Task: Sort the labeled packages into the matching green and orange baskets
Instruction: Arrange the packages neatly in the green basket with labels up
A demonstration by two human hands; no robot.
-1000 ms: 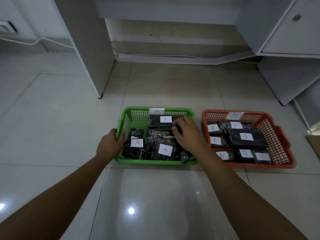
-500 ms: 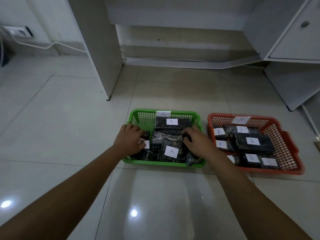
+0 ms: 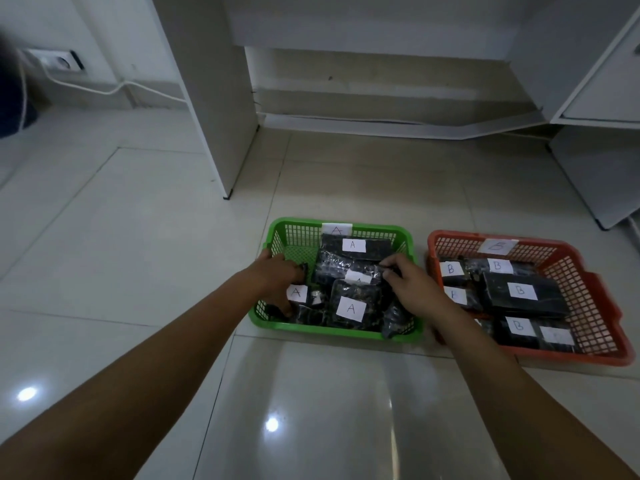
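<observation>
A green basket [image 3: 294,227] with an A tag on its far rim sits on the floor and holds several dark packages with white A labels [image 3: 350,308]. To its right an orange basket [image 3: 588,292] tagged B holds several dark packages with B labels [image 3: 520,290]. My left hand [image 3: 277,277] is inside the green basket's left side, fingers curled round a small A-labelled package [image 3: 297,293]. My right hand [image 3: 412,287] reaches into the right side and pinches the edge of a clear-wrapped dark package [image 3: 341,271] in the middle.
Both baskets stand on glossy pale floor tiles. A white cabinet leg [image 3: 214,98] rises behind the green basket, and another white cabinet [image 3: 595,168] stands at the right. A wall socket [image 3: 57,60] with a white cable sits at the far left.
My left hand has left the green basket's outer rim and gone inside onto a small A package. My right hand shifted slightly on the middle packages. The view moved closer.
</observation>
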